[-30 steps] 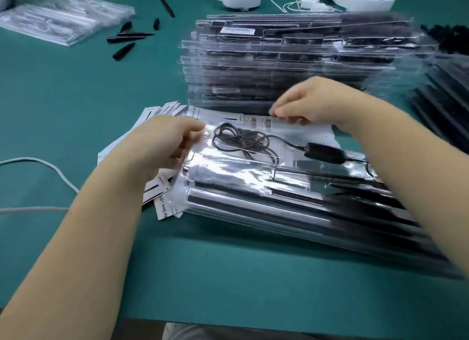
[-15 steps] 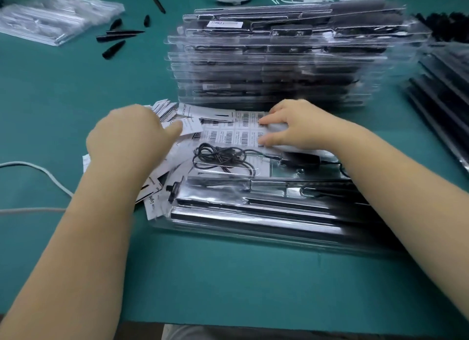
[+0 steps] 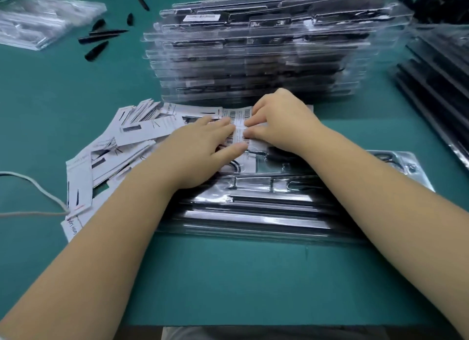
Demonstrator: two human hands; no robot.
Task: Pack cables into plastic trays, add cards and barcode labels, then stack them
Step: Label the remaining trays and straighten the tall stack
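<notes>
Both hands work at a sheet of barcode labels over the near tray.

A green table carries a tall stack of filled clear trays at the far side, and in front of it a long clear plastic tray of dark parts lying flat. Left of that tray, white cards spill in a loose fan. The barcode label sheet lies at the tray's far edge. The left hand rests on it with fingers straight and flat. The right hand has its fingertips curled and pinching the sheet's right edge.
</notes>
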